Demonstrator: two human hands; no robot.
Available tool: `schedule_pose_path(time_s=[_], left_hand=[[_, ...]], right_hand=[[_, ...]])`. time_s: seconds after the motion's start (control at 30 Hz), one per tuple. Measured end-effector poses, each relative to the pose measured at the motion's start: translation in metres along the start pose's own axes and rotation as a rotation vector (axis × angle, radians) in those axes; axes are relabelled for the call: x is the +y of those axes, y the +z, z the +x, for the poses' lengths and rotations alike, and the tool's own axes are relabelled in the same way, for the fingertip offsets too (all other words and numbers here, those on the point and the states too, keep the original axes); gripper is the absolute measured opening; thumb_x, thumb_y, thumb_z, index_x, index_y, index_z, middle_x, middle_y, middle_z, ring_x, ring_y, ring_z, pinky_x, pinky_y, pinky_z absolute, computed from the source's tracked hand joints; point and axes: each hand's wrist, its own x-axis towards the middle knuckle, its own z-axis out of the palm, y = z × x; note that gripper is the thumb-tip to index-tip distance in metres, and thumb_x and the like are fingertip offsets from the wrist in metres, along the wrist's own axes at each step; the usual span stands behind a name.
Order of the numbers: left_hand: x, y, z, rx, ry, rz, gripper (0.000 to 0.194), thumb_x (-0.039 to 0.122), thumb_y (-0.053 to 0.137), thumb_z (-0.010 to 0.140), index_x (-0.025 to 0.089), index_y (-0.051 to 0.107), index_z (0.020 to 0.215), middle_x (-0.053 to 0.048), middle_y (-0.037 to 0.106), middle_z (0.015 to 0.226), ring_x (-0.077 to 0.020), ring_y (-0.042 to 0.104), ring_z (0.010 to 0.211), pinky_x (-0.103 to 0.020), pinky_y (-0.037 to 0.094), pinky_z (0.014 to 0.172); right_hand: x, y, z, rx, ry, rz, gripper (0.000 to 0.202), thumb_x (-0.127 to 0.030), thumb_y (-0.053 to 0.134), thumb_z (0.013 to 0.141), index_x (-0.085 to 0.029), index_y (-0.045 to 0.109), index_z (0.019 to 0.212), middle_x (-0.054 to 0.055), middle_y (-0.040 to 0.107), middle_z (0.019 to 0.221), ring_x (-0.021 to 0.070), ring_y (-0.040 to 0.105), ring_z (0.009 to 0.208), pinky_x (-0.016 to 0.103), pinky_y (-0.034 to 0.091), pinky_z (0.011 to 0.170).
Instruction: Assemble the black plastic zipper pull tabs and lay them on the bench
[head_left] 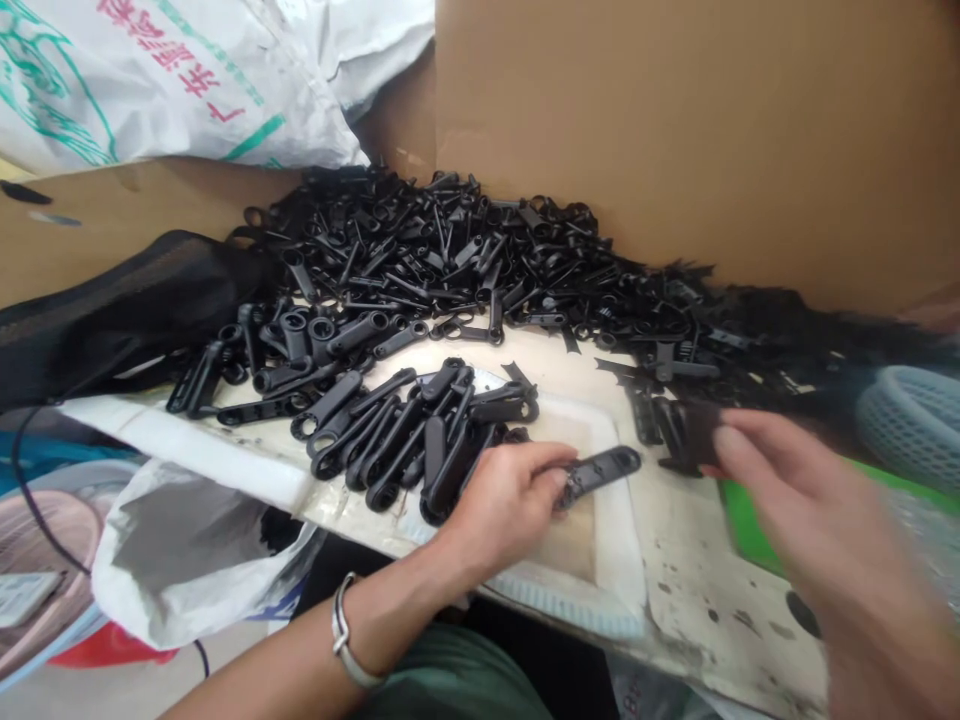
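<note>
My left hand (504, 505), with a bracelet at the wrist, pinches a black plastic handle-like part (606, 474) that has a round hole at its far end. At the right, my right hand (795, 490) is smeared by motion; its thumb and fingers are closed on a dark flat piece (701, 436) above other black pieces. Beside my left hand lies a cluster of similar long black parts (397, 430) with ringed ends. Behind both hands rises a large heap of black plastic parts (450, 250).
Cardboard walls (675, 120) close off the back. A white printed sack (180, 90) hangs over the back left. An open white bag (187, 550) and a pink basket (52, 560) stand below the left edge. A pale blue mesh basket (911, 415) and green tray (757, 530) sit at right.
</note>
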Motion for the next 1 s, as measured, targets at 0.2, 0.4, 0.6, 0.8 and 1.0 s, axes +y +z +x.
schedule_pose_path(time_s=[0.2, 0.4, 0.6, 0.8, 1.0], left_hand=[[0.012, 0.01, -0.001, 0.169, -0.135, -0.443, 0.029, 0.011, 0.063, 0.083, 0.008, 0.072, 0.111, -0.01, 0.075, 0.103, -0.0171, 0.07, 0.088, -0.028, 0.057, 0.084], [0.011, 0.019, -0.007, 0.219, -0.061, -0.567, 0.024, 0.009, 0.07, 0.077, 0.013, 0.076, 0.1, -0.007, 0.078, 0.099, -0.0192, 0.072, 0.094, -0.028, 0.057, 0.087], [0.01, 0.016, -0.016, 0.154, 0.017, -0.566, 0.023, 0.008, 0.069, 0.078, 0.017, 0.078, 0.096, -0.005, 0.078, 0.101, -0.0188, 0.072, 0.097, -0.028, 0.055, 0.092], [0.003, 0.017, -0.016, 0.161, 0.053, -0.491, 0.023, 0.01, 0.071, 0.077, 0.019, 0.079, 0.097, -0.002, 0.078, 0.102, -0.0183, 0.072, 0.097, -0.026, 0.055, 0.091], [0.003, 0.014, -0.018, 0.07, 0.073, -0.583, 0.026, 0.01, 0.073, 0.077, 0.018, 0.076, 0.102, -0.004, 0.076, 0.11, -0.0183, 0.07, 0.106, -0.028, 0.052, 0.1]], right_hand=[[-0.039, 0.01, -0.073, -0.023, 0.426, 0.924, 0.036, -0.048, 0.086, 0.061, -0.02, 0.074, 0.08, 0.004, 0.068, 0.067, 0.0135, 0.058, 0.054, 0.023, 0.052, 0.049], [-0.063, 0.041, -0.075, 0.111, 0.402, 1.087, 0.031, -0.042, 0.087, 0.067, -0.018, 0.075, 0.081, 0.002, 0.07, 0.072, 0.0111, 0.062, 0.061, 0.019, 0.056, 0.057], [-0.053, 0.054, -0.062, 0.06, 0.39, 0.989, 0.034, -0.045, 0.085, 0.07, -0.018, 0.073, 0.088, 0.003, 0.072, 0.083, 0.0149, 0.066, 0.064, 0.026, 0.06, 0.058], [-0.048, 0.05, -0.061, -0.073, 0.23, 0.681, 0.037, -0.055, 0.071, 0.082, -0.019, 0.071, 0.091, 0.004, 0.071, 0.075, 0.0183, 0.067, 0.066, 0.031, 0.059, 0.066], [-0.05, 0.056, -0.06, -0.053, 0.2, 0.831, 0.038, -0.05, 0.068, 0.087, -0.023, 0.072, 0.114, 0.008, 0.072, 0.118, 0.0248, 0.068, 0.102, 0.04, 0.057, 0.086]])
